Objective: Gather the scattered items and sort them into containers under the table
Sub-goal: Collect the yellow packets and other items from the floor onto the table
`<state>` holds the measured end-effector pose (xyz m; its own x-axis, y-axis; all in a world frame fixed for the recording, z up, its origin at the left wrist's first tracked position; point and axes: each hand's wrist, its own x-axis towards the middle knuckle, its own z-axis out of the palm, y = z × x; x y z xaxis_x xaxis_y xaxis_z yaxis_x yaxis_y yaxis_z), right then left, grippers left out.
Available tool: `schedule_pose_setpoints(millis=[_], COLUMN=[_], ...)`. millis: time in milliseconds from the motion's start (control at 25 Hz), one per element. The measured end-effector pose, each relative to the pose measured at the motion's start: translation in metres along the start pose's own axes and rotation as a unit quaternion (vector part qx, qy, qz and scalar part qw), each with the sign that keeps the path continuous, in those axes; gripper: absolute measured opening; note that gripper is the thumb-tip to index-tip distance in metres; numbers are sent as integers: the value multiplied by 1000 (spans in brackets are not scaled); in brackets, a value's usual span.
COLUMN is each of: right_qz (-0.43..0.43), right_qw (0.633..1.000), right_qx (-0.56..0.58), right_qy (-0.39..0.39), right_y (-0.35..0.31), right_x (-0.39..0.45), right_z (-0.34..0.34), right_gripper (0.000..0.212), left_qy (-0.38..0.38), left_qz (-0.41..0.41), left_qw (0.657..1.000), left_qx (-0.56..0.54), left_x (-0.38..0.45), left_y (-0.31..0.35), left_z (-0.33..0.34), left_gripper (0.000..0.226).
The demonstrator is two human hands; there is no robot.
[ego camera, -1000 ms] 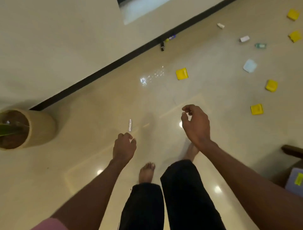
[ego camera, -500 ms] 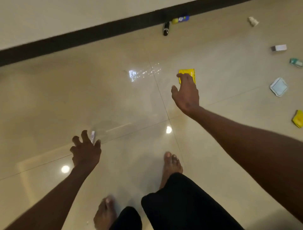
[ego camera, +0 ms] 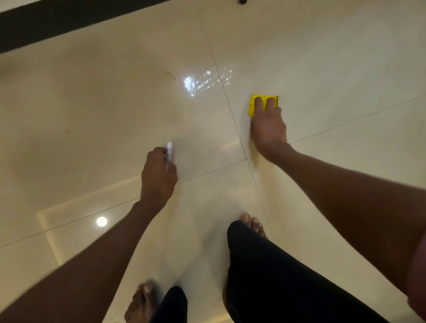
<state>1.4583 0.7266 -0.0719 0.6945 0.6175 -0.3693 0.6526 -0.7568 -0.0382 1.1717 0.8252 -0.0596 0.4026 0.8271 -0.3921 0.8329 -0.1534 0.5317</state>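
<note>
A small white stick-shaped item lies on the glossy tiled floor, and my left hand has its fingers curled round its near end. A yellow square packet lies on the floor further right. My right hand reaches onto it, two fingers laid across its top, most of the packet hidden beneath them.
A dark skirting strip runs along the wall at the top left. A small dark object sits at the top edge. My bare feet and dark trouser legs fill the bottom. Ceiling light reflections glare on the tiles.
I have bent lower, so the floor looks closer. My left hand has closed on the white stick. My right hand has come down onto the yellow packet.
</note>
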Motion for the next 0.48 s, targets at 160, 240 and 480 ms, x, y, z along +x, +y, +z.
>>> schedule_pose_setpoints(millis=[160,240,480], right_qz=[-61,-68,75], right_qw=[996,991,894], right_qx=[-26,-9,437], right_qy=[-66,-111,-61], right_y=[-12,-16,-52], right_x=[-34,-54,-136], right_z=[0,-1,-51], right_gripper=[33,26,13], left_qy=[-51,-71,-97], left_qz=[14,17,-40], left_qw=[998,996,989], left_qx=[-31,-43,-105], left_x=[2,-5,-48], left_y=[39,52,85], left_z=[-1,-7,-60], left_gripper=[15,18,12])
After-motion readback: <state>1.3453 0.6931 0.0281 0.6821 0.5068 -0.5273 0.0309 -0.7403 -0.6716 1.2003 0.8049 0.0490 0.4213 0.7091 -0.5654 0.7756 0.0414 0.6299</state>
